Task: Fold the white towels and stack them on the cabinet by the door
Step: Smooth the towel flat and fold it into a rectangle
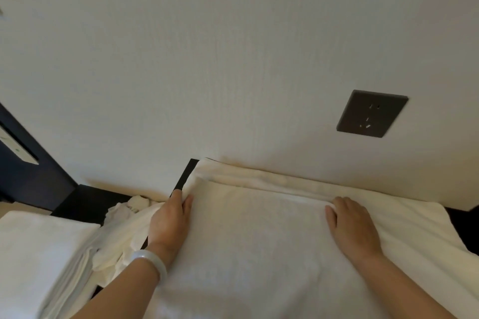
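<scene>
Head cam: white towel lies spread on the dark surface, far edge folded back along the wall. Left hand is on the far-left corner, fingers straight, pressing flat. Right hand sits at the fold line; its fingers bend down there, can't tell if they pinch. Cloth looks soft, light & limp, prob. sags if lifted mid-panel, so take it by corners/edges. Folded stack at left, crumpled towel just beside it. No basket or bin in shot.
</scene>
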Tool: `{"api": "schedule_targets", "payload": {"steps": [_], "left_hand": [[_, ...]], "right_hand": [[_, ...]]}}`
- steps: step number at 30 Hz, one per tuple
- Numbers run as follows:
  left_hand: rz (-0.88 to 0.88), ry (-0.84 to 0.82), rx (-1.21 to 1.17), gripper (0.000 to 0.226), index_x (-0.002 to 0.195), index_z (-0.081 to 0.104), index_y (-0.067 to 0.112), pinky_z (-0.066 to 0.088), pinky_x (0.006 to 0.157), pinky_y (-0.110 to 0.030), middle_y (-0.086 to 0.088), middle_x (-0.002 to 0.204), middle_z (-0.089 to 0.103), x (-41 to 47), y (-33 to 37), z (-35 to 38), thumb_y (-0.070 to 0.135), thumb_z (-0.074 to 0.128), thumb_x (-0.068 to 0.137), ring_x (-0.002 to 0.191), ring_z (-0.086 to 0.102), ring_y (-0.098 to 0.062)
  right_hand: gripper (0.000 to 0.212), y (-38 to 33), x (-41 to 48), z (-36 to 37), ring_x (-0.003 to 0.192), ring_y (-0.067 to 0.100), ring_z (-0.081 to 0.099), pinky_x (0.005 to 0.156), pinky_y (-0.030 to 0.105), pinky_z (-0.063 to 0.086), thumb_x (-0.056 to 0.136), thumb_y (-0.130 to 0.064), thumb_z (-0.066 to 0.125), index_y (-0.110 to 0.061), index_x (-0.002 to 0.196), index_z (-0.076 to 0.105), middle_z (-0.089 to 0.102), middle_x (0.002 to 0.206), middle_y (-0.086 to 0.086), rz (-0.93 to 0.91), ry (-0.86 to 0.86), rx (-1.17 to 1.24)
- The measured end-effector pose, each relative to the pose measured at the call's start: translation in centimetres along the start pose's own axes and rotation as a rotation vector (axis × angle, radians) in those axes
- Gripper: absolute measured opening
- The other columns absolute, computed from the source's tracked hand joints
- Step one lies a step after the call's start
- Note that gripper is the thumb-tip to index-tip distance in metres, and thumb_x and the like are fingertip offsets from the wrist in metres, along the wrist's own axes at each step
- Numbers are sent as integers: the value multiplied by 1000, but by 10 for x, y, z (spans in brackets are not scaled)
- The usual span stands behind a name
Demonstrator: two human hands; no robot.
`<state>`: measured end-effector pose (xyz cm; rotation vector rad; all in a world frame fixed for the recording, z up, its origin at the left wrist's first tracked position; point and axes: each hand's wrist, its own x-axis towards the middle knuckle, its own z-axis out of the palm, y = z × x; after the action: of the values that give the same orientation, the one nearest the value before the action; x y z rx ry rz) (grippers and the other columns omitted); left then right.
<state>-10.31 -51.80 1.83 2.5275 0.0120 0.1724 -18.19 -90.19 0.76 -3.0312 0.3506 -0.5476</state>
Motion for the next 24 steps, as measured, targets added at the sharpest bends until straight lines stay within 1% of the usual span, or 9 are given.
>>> {"api": "schedule_targets", "payload": {"steps": [3,6,9,12,15,17,19,21,24], "left_hand": [[18,-2,-5,31,83,41,13,32,57,-35,5,62,47,-17,-4,-8,37,44,102,58,46,-26],[2,-10,-4,29,84,44,17,38,61,-34,5,68,53,-46,-10,-23,40,41,102,61,51,-16],[-60,-37,-28,28,80,42,25,41,61,-33,7,71,55,-80,-17,-41,43,41,100,65,53,-9],[-116,-41,-16,29,78,41,25,40,57,-33,6,69,55,-105,-26,-51,44,43,100,64,54,-11],[-188,-123,-5,27,82,42,25,40,62,-33,5,72,55,-96,-23,-61,46,43,100,71,57,-20],[-192,-168,-94,30,84,56,25,41,63,-29,5,75,61,-82,-18,-70,47,42,100,74,60,-18],[-188,-136,-173,30,86,66,27,43,64,-25,4,78,67,-71,-14,-84,43,45,101,76,61,-15],[-161,-62,-244,30,87,69,21,46,70,-31,-1,81,69,-60,-8,-99,40,50,100,78,60,-19],[-112,-35,-269,30,89,65,19,47,75,-38,-1,80,67,-38,10,-102,42,49,100,80,59,-19]], "right_hand": [[26,-2,-14,-5,62,33,52,59,40,45,96,-28,49,-11,76,54,53,68,9,-48,64,26],[33,-9,-43,-13,61,26,48,58,36,42,95,-35,35,-14,77,52,50,70,4,-90,90,98],[22,-16,-68,-25,60,14,39,58,29,37,98,-30,46,-20,78,49,42,70,-6,-84,58,130],[13,-20,-89,-32,63,12,46,60,29,45,92,-25,62,-23,83,53,47,73,-9,-62,-56,145],[15,-16,-83,-50,75,11,54,71,29,48,98,-39,49,-27,92,57,56,84,-12,-39,-292,251],[18,-8,-71,-76,77,5,60,74,23,48,97,-46,51,-35,86,60,64,81,-13,-15,-444,458],[21,-2,-60,-111,75,2,64,70,14,45,87,-58,61,-38,81,66,68,75,-15,-14,-429,609],[10,6,-45,-138,75,3,65,68,17,43,85,-43,71,-36,79,69,69,72,-14,-6,-400,655],[14,17,-3,-152,73,2,65,71,27,47,87,-26,72,-30,74,72,71,72,-13,7,-461,602]]}}
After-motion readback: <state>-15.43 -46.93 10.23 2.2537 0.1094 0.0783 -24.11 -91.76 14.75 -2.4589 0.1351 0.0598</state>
